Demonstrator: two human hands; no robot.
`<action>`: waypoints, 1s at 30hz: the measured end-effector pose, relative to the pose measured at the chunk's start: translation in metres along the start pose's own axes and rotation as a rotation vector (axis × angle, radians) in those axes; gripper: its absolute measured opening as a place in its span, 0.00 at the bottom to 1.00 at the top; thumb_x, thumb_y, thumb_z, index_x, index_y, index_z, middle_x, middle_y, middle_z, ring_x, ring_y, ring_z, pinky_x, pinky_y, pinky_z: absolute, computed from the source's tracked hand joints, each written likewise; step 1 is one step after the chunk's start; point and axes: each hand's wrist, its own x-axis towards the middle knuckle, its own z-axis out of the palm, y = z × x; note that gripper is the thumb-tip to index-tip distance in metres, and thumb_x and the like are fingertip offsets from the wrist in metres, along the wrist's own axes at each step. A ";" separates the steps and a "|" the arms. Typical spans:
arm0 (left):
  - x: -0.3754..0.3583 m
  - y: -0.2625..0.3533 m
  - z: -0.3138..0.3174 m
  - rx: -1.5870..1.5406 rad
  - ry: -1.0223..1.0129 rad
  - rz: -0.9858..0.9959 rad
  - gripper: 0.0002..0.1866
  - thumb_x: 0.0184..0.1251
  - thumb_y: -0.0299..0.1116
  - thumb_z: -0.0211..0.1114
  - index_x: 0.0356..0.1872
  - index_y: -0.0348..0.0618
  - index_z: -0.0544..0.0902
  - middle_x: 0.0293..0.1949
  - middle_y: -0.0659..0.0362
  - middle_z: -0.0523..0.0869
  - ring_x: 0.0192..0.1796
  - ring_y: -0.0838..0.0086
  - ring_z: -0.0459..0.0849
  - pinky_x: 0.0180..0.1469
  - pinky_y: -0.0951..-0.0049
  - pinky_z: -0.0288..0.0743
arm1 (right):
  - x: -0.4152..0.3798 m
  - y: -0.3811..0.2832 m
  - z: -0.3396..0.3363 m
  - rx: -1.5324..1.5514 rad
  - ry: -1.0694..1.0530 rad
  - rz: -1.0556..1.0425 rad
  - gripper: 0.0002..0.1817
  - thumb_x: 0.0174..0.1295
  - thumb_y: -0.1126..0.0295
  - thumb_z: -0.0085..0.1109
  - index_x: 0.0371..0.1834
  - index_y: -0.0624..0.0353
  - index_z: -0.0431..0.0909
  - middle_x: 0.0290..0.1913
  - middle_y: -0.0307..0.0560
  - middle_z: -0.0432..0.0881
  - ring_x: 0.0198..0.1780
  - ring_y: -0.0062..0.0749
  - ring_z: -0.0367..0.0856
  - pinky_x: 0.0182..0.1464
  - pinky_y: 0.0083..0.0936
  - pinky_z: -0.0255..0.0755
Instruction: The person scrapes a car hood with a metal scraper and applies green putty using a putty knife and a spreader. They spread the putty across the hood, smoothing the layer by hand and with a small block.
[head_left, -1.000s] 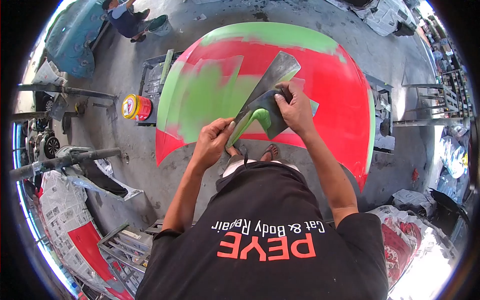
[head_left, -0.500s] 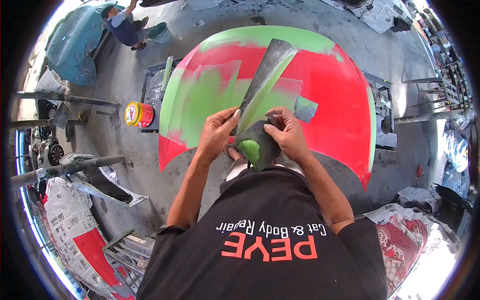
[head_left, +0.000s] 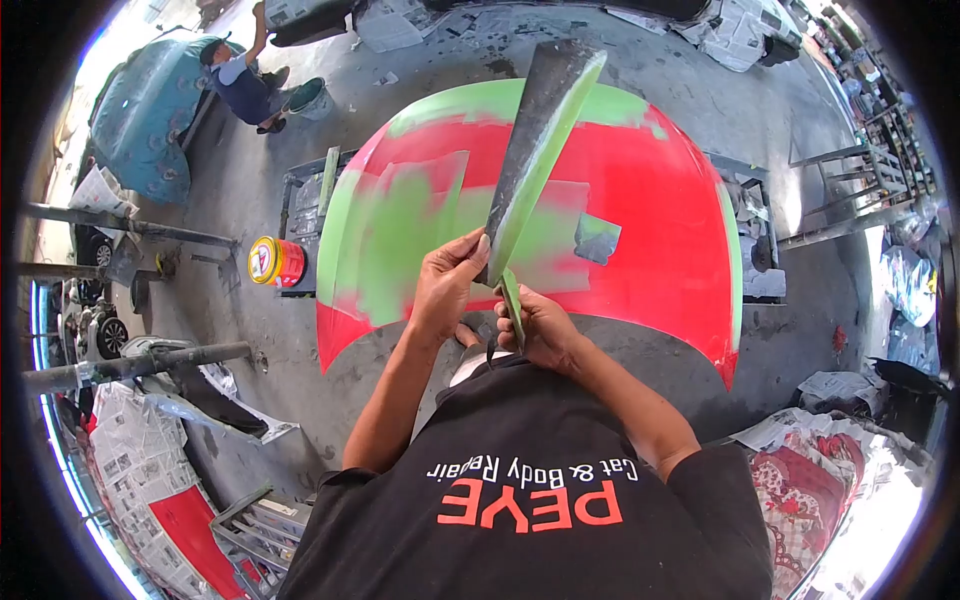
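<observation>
My left hand [head_left: 447, 283] pinches the lower end of a long dark strip [head_left: 540, 130], which has green along its right edge and points up over the panel. In my right hand [head_left: 541, 331] is a smaller green-coated piece [head_left: 512, 308], held nearly edge-on just below the strip's lower end. Whether the two pieces touch there is hard to tell. Beyond both hands lies a large curved panel [head_left: 660, 220], red with green patches. A small grey sheet [head_left: 597, 239] rests on the panel, right of the strip.
A red and yellow bucket [head_left: 277, 261] stands left of the panel. Metal bars [head_left: 140, 352] jut in from the left. Another person [head_left: 243, 84] crouches at the upper left beside a dark bucket [head_left: 309, 98]. A metal rack [head_left: 860, 190] is at the right.
My right hand has moved down and turned the smaller piece from face-on to edge-on. The long strip stands more upright and reaches higher in view. The other person's raised arm has shifted slightly.
</observation>
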 end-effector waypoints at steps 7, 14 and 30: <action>-0.027 0.007 -0.006 0.259 -0.054 -0.088 0.15 0.80 0.30 0.62 0.58 0.33 0.85 0.41 0.62 0.86 0.39 0.84 0.82 0.44 0.79 0.78 | 0.011 -0.046 -0.011 0.393 -0.057 -0.027 0.14 0.76 0.60 0.52 0.43 0.61 0.75 0.35 0.44 0.76 0.32 0.29 0.77 0.36 0.27 0.77; -0.058 0.021 -0.028 0.395 -0.164 -0.143 0.13 0.79 0.27 0.60 0.55 0.28 0.85 0.38 0.64 0.82 0.43 0.81 0.82 0.48 0.76 0.74 | -0.008 -0.151 -0.042 0.486 -0.064 -0.304 0.11 0.73 0.68 0.52 0.46 0.67 0.74 0.36 0.48 0.76 0.33 0.30 0.76 0.37 0.26 0.78; -0.058 0.019 -0.040 0.374 -0.169 -0.136 0.16 0.79 0.34 0.62 0.56 0.33 0.86 0.41 0.68 0.84 0.42 0.83 0.77 0.46 0.78 0.70 | -0.061 -0.209 -0.074 -0.973 0.571 -1.161 0.09 0.73 0.76 0.57 0.53 0.61 0.79 0.42 0.35 0.81 0.46 0.16 0.77 0.52 0.19 0.71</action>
